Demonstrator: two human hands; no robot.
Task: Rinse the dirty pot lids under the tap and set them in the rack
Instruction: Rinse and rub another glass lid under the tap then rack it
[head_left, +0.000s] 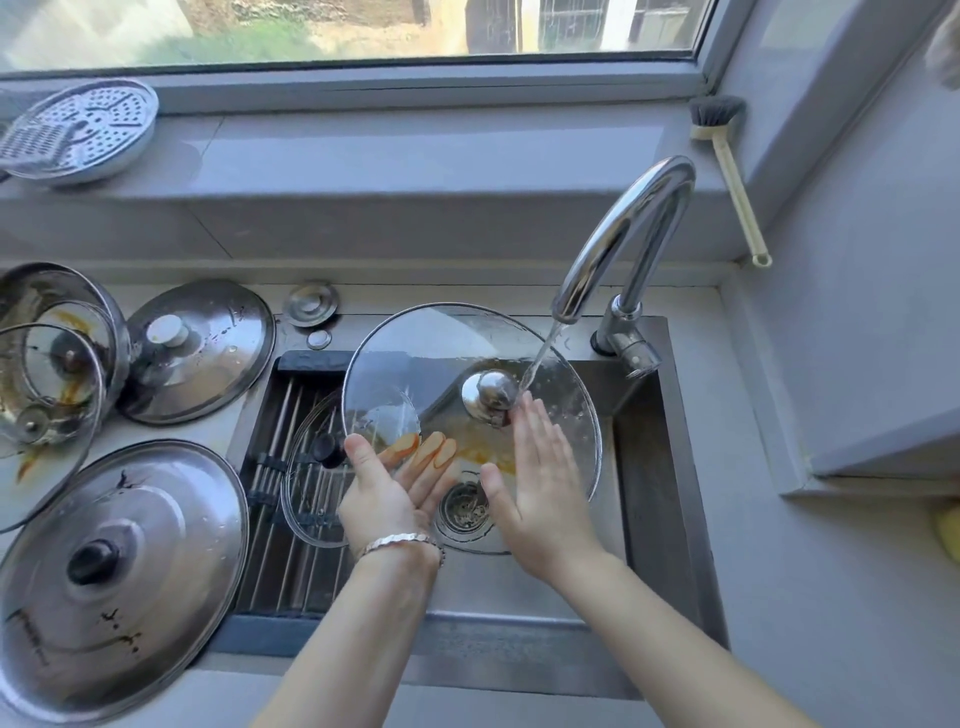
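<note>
Orange smear right by the fingertips, so yeah, this one's not clean yet. You can see the left fingers through the glass, laid fairly straight and side by side underneath, with the thumb on top at the rim. So the left hand is pinching the edge and carrying the weight. Meanwhile the right hand lies flat on the upper face, fingers straight and together, tips up against the metal knob. Looks to me like rubbing rather than gripping. That big glass lid is held up over the sink, and the water stream from the tap lands just beside the knob. Progress-wise I'd call it early: the rack across the left part of the sink has just one smaller glass lid with a black knob lying on it. Out on the counter to the left there's plenty waiting: a steel lid with a white knob, a bigger steel lid in front with dark specks on it, and a stack of lids at the far left with orange streaks. By my count that's one racked, one under the tap, and at least those others to go. Can't tell exactly how many are in that stack.
</note>
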